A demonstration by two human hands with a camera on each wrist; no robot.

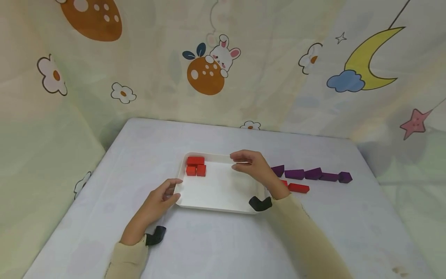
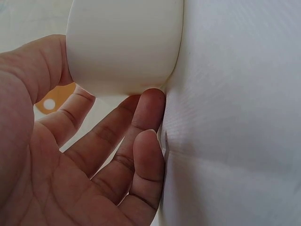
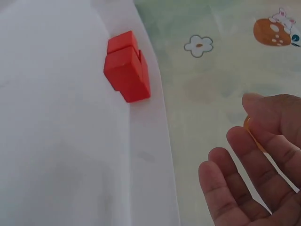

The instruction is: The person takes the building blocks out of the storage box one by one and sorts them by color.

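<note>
Presently, the white tray (image 1: 223,190) sits flat on the cloth-covered table (image 1: 209,240), in front of the person. At its left end the left hand (image 1: 156,204) grips the side wall: the thumb lies at the rim, and the bent fingers, parted from the thumb, bear on the outer face low down near the cloth. The right hand (image 1: 257,167) is raised over the far right part of the tray, its fingers loosely bent, with a clear gap between thumb and fingertips and nothing held. Inside the far left corner of the tray, a long red block (image 1: 196,161) lies along the far wall, with two smaller red blocks (image 1: 201,170) side by side just before it. Right of the tray, five purple blocks (image 1: 294,174) form an uneven row, the nearest to the tray partly hidden by the right hand. In front of that row lie two further red blocks (image 1: 298,188), one largely covered by the right wrist. Behind the table hangs a printed curtain (image 1: 156,50).
</note>
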